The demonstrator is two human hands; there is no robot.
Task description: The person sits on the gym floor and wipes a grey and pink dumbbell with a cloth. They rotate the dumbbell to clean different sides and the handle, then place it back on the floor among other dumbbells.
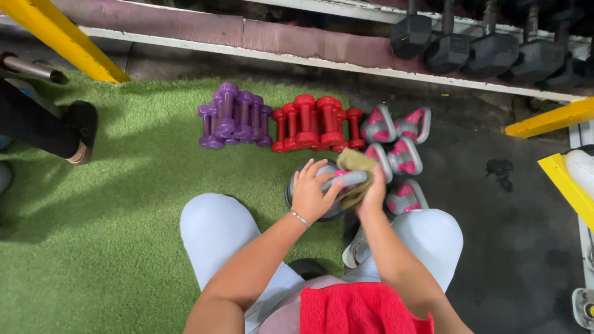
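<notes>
Between the knees: a grey and pink kettlebell (322,185) sits low in front of the crouching person, at the edge where the green turf (111,235) meets the dark rubber floor (507,247).
Left hand: the left hand (311,193) lies on top of the kettlebell, fingers spread and curled over its grey handle — a loose hold, bracelet on the wrist.
Right hand: the right hand (373,193) presses an olive-brown cloth (354,170) against the handle's right end; the fingers are closed on the cloth, though the fabric hides most of them, so the grip seems tight rather than plainly is.
Just beyond: four more grey and pink kettlebells (396,142) cluster on the dark floor, near the held one on its right.
Further back: red dumbbells (317,122) stand stacked on the turf, with purple dumbbells (235,115) just beside them on the left.
Top right: black hex dumbbells (489,46) rest on a rack — well apart from the hands.
Near edge: a red towel (362,309) lies across the person's lap.
Far left: another person's dark shoe (81,131) rests on the turf.
</notes>
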